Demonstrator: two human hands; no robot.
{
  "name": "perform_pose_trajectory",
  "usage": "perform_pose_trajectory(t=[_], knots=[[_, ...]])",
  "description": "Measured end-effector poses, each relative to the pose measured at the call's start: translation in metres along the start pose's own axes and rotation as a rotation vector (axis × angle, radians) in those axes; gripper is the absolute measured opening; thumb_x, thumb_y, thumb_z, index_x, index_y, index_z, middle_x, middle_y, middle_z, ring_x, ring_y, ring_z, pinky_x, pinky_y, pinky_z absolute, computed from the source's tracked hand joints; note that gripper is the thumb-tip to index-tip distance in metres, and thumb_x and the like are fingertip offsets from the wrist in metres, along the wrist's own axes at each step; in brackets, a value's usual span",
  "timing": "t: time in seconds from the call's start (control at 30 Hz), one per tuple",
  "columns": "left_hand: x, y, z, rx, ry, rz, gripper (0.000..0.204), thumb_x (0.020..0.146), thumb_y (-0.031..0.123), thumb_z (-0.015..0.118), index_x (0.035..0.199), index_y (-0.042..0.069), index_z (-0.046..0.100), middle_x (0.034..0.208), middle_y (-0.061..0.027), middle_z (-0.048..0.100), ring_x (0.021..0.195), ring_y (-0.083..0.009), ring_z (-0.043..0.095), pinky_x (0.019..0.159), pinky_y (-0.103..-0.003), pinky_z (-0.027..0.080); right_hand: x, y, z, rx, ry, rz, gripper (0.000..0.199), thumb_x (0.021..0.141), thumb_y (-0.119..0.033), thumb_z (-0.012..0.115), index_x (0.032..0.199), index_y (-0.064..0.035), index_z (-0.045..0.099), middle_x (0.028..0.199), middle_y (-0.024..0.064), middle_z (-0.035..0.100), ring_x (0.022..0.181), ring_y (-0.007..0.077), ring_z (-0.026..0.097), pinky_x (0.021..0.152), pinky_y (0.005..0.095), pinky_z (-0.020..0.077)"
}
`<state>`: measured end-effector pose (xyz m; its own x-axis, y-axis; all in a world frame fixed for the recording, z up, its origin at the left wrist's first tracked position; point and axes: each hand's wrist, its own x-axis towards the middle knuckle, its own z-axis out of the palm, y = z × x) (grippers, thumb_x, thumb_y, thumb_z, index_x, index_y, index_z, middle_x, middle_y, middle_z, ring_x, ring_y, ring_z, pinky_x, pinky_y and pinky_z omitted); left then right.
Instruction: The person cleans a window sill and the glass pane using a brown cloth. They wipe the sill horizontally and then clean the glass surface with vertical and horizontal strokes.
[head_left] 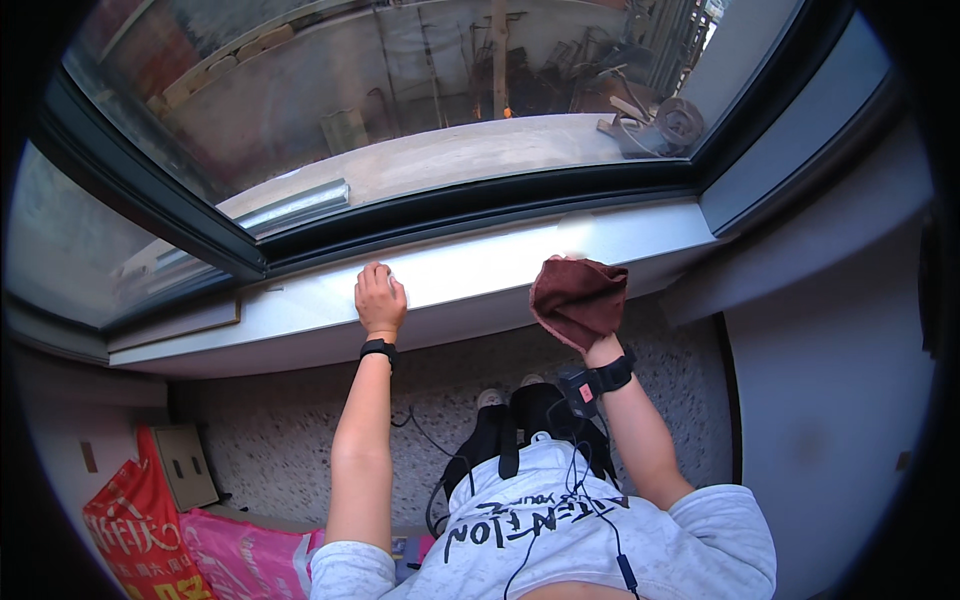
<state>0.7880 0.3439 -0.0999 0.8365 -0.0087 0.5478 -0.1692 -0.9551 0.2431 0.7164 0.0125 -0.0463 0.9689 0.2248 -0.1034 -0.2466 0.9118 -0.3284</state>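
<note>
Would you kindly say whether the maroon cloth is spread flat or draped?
Draped, not flat: the cloth covers most of the right hand, with folds showing.

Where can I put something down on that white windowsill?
The white windowsill looks bare between the left hand and the brown cloth, and again right of the cloth, in front of the dark window frame. It's crowded where the hand and cloth are.

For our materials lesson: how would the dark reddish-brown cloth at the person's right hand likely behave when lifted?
The reddish-brown cloth is probably floppy, since it drapes in folds over the mostly hidden right hand. It looks light for its size, its edge appearing thin. Rolling seems unlikely without a rigid form.
</note>
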Motion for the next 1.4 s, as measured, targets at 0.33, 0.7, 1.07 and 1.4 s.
perform_pose_trajectory(t=[0.33, 0.7, 1.07, 1.4], knots=[[0.001, 0.003, -0.001, -0.026, 0.029, -0.001, 0.016, 0.079, 0.013, 0.054, 0.093, 0.005, 0.056, 0.103, -0.0116, 0.055, 0.098, -0.0291, 0.053, 0.083, -0.037, 0.044, -0.049, -0.047, 0.007, 0.194, 0.480, 0.112, 0.052, 0.095, -0.042, 0.033, 0.129, -0.0063, 0.049, 0.133, 0.0190, 0.050, 0.121, 0.0403, 0.048, 0.103, 0.0612, 0.0336], [0.000, 0.001, 0.000, -0.051, 0.034, -0.015, 0.014, 0.080, 0.011, 0.053, 0.092, 0.005, 0.055, 0.101, -0.0115, 0.055, 0.096, -0.0292, 0.053, 0.083, -0.038, 0.043, -0.038, -0.091, 0.018, -0.453, 0.431, -0.381, 0.050, 0.098, -0.038, 0.035, 0.136, -0.0072, 0.044, 0.140, 0.0145, 0.044, 0.131, 0.0327, 0.040, 0.108, 0.0475, 0.0310], [0.000, 0.000, -0.001, -0.035, 0.010, -0.004, 0.017, 0.078, 0.013, 0.055, 0.093, 0.005, 0.056, 0.102, -0.0121, 0.056, 0.098, -0.0288, 0.054, 0.083, -0.037, 0.045, 0.042, -0.033, -0.034, -2.676, 0.283, -0.346, 0.057, 0.094, -0.036, 0.047, 0.139, -0.0039, 0.038, 0.148, 0.0148, 0.033, 0.138, 0.0315, 0.027, 0.112, 0.0558, 0.0109], [0.002, 0.003, 0.000, -0.020, 0.013, 0.006, 0.016, 0.078, 0.013, 0.054, 0.092, 0.005, 0.056, 0.102, -0.0125, 0.056, 0.097, -0.0287, 0.054, 0.082, -0.037, 0.046, 0.069, -0.014, -0.033, -2.453, 0.314, -0.673, 0.059, 0.091, -0.031, 0.052, 0.135, 0.0055, 0.038, 0.141, 0.0250, 0.037, 0.134, 0.0368, 0.032, 0.112, 0.0455, 0.0197]])
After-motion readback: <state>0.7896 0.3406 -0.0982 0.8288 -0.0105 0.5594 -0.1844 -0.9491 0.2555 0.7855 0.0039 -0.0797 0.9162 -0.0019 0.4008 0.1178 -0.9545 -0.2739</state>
